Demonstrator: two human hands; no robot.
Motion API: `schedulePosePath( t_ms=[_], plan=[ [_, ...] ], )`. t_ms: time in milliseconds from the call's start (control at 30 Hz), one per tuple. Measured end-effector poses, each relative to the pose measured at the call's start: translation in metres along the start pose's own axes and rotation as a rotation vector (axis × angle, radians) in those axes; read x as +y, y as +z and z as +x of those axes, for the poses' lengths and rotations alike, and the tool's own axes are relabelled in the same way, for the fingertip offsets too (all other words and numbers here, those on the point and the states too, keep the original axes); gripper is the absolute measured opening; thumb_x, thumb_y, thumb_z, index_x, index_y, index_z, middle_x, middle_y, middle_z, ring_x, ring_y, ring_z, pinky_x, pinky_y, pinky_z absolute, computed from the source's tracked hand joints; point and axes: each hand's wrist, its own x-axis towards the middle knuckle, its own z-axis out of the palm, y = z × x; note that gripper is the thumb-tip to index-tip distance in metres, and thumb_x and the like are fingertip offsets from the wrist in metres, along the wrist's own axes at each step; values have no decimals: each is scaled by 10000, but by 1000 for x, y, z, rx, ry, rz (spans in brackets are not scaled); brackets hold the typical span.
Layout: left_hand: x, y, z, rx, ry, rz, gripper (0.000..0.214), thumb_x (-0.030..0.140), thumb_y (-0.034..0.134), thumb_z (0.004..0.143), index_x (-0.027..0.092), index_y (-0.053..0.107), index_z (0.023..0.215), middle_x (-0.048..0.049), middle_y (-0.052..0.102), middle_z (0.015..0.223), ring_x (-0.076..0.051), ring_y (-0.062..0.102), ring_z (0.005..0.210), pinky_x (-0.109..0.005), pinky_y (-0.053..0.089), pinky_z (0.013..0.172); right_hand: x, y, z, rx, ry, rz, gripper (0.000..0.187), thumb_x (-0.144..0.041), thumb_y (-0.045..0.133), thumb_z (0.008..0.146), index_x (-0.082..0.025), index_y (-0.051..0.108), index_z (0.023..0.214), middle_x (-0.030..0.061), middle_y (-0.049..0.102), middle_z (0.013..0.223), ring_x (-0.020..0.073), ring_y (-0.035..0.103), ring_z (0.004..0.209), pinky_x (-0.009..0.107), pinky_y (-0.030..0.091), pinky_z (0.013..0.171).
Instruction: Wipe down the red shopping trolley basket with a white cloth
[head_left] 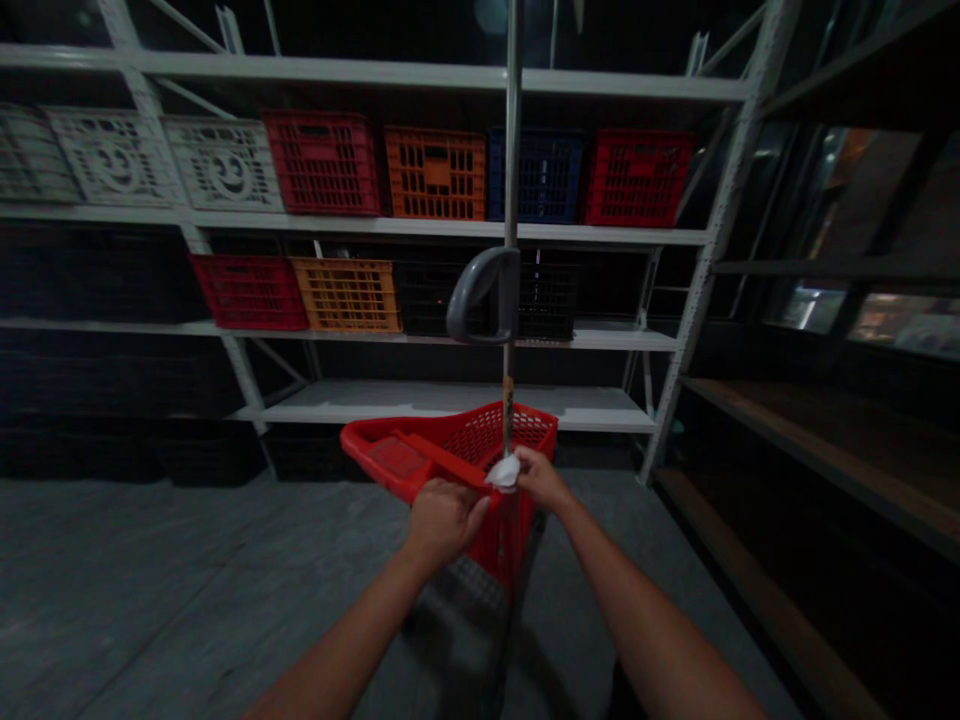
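Holding one cart, one cloth — two hands.

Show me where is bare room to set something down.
Bare: the low shelf behind the red cart, and floor left of it. Crowded: crate rows above, and the cart's edge, where left hand, right hand, white cloth and pole gather.

I'm in a storeroom: white metal shelving holds multicoloured latticed plastic crates above a grey concrete floor.
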Motion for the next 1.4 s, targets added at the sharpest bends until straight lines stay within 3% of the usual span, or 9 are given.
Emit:
schedulePosePath(
  t_ms=[233, 467, 567, 667, 767, 933, 1033, 1167, 1400],
  plan=[
    [-16, 3, 4, -18, 57, -5, 463, 397, 297, 848, 156, 607, 602, -62, 617, 587, -147, 551, 593, -300, 372, 638, -58, -1, 42, 17, -76, 58, 206, -234, 667, 567, -169, 522, 698, -40, 593, 653, 104, 537, 591, 194, 427, 553],
    [-46, 13, 15, -8, 124, 13, 424, 348, 300, 849, 165, 596, 606, -43, 598, 613, -142, 518, 623, -295, 379, 678, 8, -2, 11, -105, -12, -73, 74, -171, 586, 596, -170, 523, 636, -57, 549, 601, 92, 497, 556, 176, 392, 528],
    [-59, 14, 19, -34, 147, -7, 415, 332, 292, 849, 164, 601, 628, -39, 595, 635, -141, 516, 653, -295, 386, 719, 28, -24, -2, 63, -43, -288, 58, -142, 539, 603, -180, 509, 571, -59, 508, 560, 94, 462, 548, 169, 362, 527],
    [-62, 4, 19, -35, 123, 5, 363, 302, 310, 836, 166, 609, 682, -43, 612, 714, -159, 529, 752, -318, 379, 781, 33, -43, -9, 432, 7, -534, 96, -121, 517, 618, -203, 535, 572, -56, 492, 512, 110, 450, 525, 187, 355, 542],
    [-45, -5, 18, 54, 0, 98, 281, 275, 359, 803, 179, 619, 753, -60, 631, 874, -218, 513, 943, -404, 309, 897, 32, -25, -14, 614, 41, -607, 163, -123, 511, 661, -238, 617, 710, -27, 580, 578, 146, 528, 585, 231, 398, 616],
    [-9, 5, 18, 21, -203, 181, 343, 291, 325, 815, 156, 628, 727, -90, 651, 723, -224, 578, 724, -435, 321, 823, 37, 44, -24, 340, -197, -515, 386, -77, 404, 743, -273, 640, 978, 7, 643, 1025, 159, 553, 1001, 314, 361, 937],
    [-11, 11, 14, 7, -232, 237, 399, 350, 313, 821, 157, 626, 665, -97, 649, 661, -236, 584, 665, -400, 334, 711, 48, 44, -30, 256, -252, -632, 451, -43, 371, 742, -247, 604, 1069, 9, 613, 1106, 146, 522, 1066, 355, 311, 1004],
    [-27, 9, 7, 42, -176, 273, 389, 406, 352, 808, 171, 620, 652, -77, 652, 657, -231, 587, 676, -363, 320, 666, 54, 31, -32, 356, -158, -805, 411, -31, 376, 742, -203, 640, 1007, 52, 651, 1023, 168, 567, 989, 368, 371, 956],
    [-43, 7, -1, 89, -125, 296, 404, 431, 359, 809, 175, 613, 625, -64, 644, 622, -211, 582, 641, -350, 317, 663, 35, 72, -33, 219, -244, -779, 444, -34, 379, 769, -235, 589, 1106, 19, 615, 1109, 142, 519, 1076, 338, 344, 991]
  ],
)
